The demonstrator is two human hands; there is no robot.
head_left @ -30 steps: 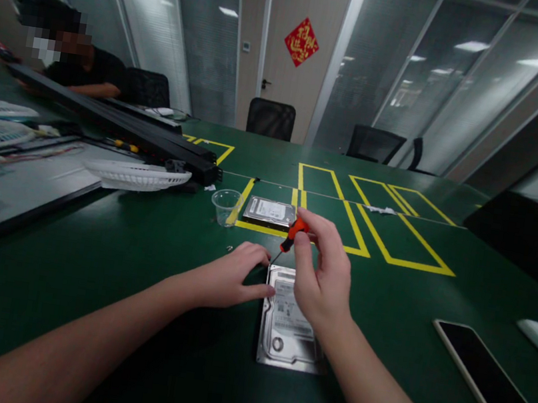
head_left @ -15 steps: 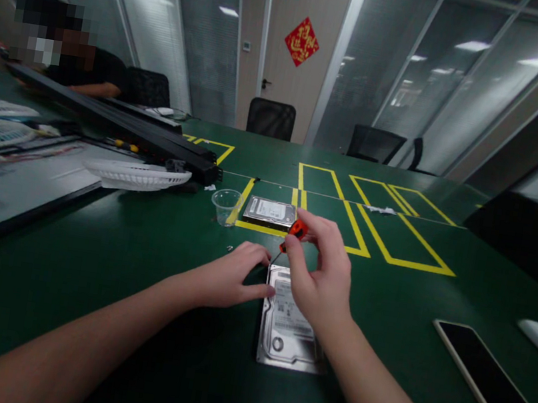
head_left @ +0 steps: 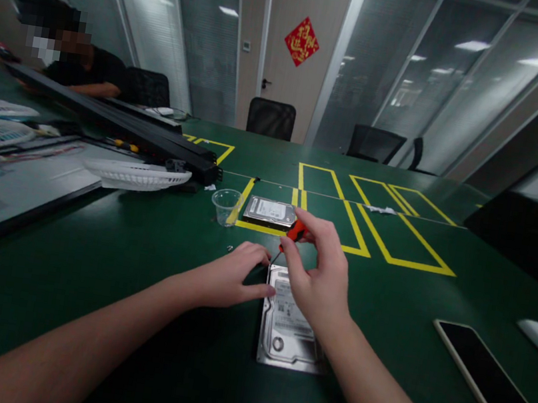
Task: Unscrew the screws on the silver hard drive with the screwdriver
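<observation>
A silver hard drive (head_left: 285, 335) lies flat on the green table in front of me. My left hand (head_left: 230, 276) rests against its far left corner, fingers curled and pressing on the drive's edge. My right hand (head_left: 319, 276) pinches a small screwdriver with an orange handle (head_left: 296, 231). The screwdriver's thin shaft points down at the drive's far left corner. A second hard drive (head_left: 270, 212) lies farther back inside a yellow taped box. Beside that drive stands a clear plastic cup (head_left: 225, 206).
A tiny screw (head_left: 230, 247) lies on the table left of my left hand. A white fan grille (head_left: 136, 175) and a long black bar (head_left: 123, 126) sit at the left. A dark tablet (head_left: 498, 391) lies at the right. Another person (head_left: 79, 69) sits at the far left.
My right hand has dropped slightly and its fingers have shifted round the screwdriver handle. My left hand and the drive have stayed put.
</observation>
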